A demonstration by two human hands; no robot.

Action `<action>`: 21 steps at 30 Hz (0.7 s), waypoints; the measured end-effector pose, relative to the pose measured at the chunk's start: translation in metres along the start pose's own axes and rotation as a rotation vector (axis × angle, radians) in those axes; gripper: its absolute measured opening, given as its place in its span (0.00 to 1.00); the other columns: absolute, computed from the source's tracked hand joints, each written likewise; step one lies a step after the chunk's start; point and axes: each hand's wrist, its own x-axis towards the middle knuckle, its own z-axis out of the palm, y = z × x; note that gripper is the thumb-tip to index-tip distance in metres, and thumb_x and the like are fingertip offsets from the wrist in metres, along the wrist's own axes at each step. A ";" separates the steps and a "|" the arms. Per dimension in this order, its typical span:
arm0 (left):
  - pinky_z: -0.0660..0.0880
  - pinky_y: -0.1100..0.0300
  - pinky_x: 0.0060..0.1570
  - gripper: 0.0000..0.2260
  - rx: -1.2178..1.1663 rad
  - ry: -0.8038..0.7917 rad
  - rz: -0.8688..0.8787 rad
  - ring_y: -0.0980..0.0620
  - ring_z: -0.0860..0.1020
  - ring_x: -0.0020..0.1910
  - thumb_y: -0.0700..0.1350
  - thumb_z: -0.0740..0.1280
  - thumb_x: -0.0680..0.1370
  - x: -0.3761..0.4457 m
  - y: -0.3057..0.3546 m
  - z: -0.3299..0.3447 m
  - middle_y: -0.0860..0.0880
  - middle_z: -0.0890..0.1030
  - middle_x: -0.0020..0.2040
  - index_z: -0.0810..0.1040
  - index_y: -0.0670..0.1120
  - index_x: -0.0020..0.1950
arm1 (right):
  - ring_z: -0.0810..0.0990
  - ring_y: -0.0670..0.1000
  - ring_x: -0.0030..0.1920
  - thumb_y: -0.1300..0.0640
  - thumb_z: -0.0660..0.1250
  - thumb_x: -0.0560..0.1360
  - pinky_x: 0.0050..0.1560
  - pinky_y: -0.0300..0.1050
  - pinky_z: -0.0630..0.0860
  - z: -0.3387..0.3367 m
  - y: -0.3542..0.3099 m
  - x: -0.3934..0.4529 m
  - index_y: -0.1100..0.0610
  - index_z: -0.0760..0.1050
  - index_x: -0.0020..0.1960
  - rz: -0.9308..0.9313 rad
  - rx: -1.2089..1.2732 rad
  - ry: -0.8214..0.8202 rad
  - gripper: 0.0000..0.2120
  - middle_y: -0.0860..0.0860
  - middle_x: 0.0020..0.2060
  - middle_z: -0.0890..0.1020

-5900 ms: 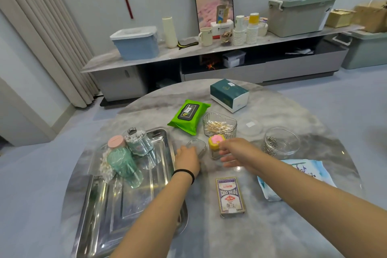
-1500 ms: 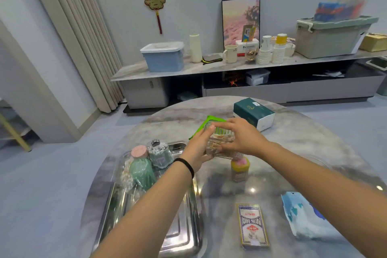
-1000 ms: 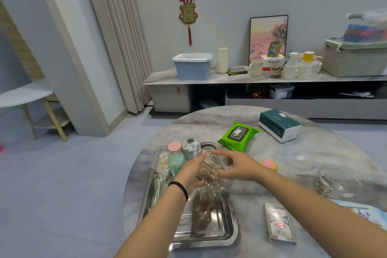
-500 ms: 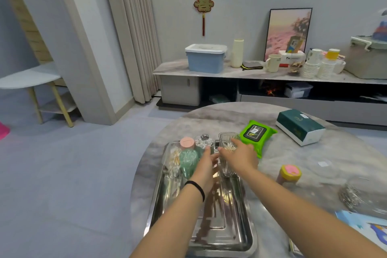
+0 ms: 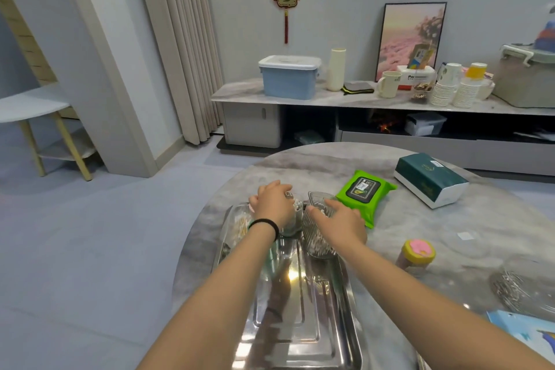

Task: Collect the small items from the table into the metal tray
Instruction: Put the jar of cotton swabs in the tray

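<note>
1. Head view: since a moment ago, my right hand (image 5: 339,227) has brought the ribbed swab dish (image 5: 318,237) down onto the tray (image 5: 300,324); its fingers lie loosely over the dish, grip relaxed.
2. My left hand (image 5: 273,204) has moved onto the jars (image 5: 295,213) just left of the dish; whether it grips them I cannot tell.
3. So one more item is collected.
4. Right of my right hand, the pink-lidded jar (image 5: 416,255) and clip bowl (image 5: 528,288) remain on the table (image 5: 450,228).
</note>
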 end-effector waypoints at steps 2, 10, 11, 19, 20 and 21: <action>0.58 0.56 0.59 0.16 -0.011 -0.082 -0.026 0.48 0.66 0.68 0.46 0.63 0.79 0.011 -0.006 0.003 0.52 0.76 0.67 0.74 0.55 0.66 | 0.66 0.59 0.68 0.35 0.62 0.72 0.64 0.51 0.68 0.003 0.000 0.003 0.45 0.69 0.69 0.005 0.003 0.013 0.28 0.58 0.66 0.70; 0.61 0.51 0.58 0.16 0.224 0.025 -0.004 0.48 0.74 0.60 0.54 0.61 0.76 0.013 -0.012 0.002 0.47 0.80 0.57 0.78 0.49 0.58 | 0.66 0.58 0.67 0.37 0.63 0.72 0.63 0.49 0.67 0.021 0.001 0.006 0.42 0.70 0.67 -0.023 -0.014 0.026 0.25 0.58 0.64 0.70; 0.61 0.51 0.60 0.17 0.224 0.032 -0.018 0.47 0.74 0.60 0.55 0.61 0.76 0.013 -0.013 0.003 0.46 0.80 0.57 0.78 0.48 0.59 | 0.66 0.58 0.67 0.37 0.63 0.72 0.64 0.49 0.67 0.024 0.001 0.006 0.42 0.71 0.67 -0.034 -0.022 0.026 0.24 0.58 0.64 0.70; 0.63 0.47 0.63 0.23 0.149 0.054 -0.090 0.46 0.76 0.59 0.61 0.62 0.75 0.010 -0.014 0.005 0.46 0.81 0.58 0.77 0.45 0.60 | 0.62 0.58 0.67 0.37 0.58 0.74 0.68 0.52 0.61 0.042 0.001 0.011 0.44 0.66 0.71 -0.138 -0.113 0.020 0.27 0.58 0.66 0.66; 0.63 0.47 0.63 0.24 0.151 0.062 -0.092 0.46 0.76 0.59 0.62 0.62 0.75 0.009 -0.015 0.006 0.46 0.81 0.57 0.78 0.45 0.59 | 0.62 0.59 0.67 0.38 0.56 0.76 0.68 0.52 0.61 0.043 0.003 0.009 0.44 0.65 0.71 -0.162 -0.137 0.018 0.26 0.58 0.66 0.65; 0.64 0.47 0.62 0.24 0.161 0.071 -0.092 0.46 0.77 0.58 0.62 0.61 0.75 0.009 -0.015 0.007 0.46 0.81 0.56 0.78 0.44 0.59 | 0.61 0.59 0.67 0.39 0.54 0.77 0.68 0.52 0.60 0.044 0.005 0.008 0.44 0.63 0.72 -0.185 -0.169 0.017 0.25 0.58 0.67 0.64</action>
